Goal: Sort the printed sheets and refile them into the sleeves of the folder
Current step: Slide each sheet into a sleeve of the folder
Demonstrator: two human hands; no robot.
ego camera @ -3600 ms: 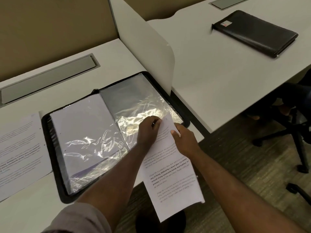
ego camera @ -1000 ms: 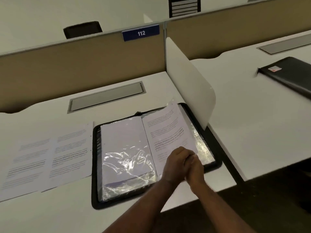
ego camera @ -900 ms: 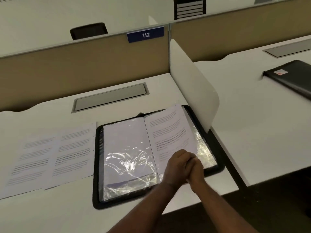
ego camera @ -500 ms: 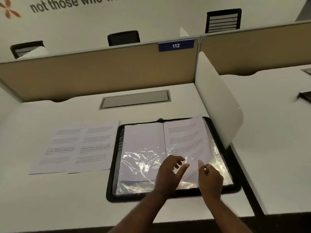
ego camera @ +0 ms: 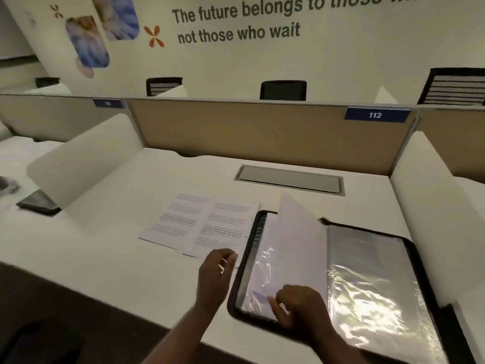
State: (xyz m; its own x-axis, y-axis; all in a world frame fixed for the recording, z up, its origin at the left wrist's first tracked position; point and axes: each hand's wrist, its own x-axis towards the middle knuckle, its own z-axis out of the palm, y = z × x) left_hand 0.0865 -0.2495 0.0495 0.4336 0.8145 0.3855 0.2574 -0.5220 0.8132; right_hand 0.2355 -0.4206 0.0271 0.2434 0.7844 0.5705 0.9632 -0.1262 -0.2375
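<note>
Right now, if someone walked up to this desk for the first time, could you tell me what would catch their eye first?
Probably the open black folder at the near right of the desk, its shiny plastic sleeve catching the light, with one filled sleeve page lifted mid-turn above the right hand. Next, the printed sheets lying flat just left of the folder, where the left hand hovers. Behind, large wall lettering stands out.

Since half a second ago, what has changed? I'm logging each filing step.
The filled sleeve has been turned from the folder's right side and stands mid-flip; the right hand moved left onto the left page. The left hand let go and moved off toward the loose sheets, which stayed put.
</note>
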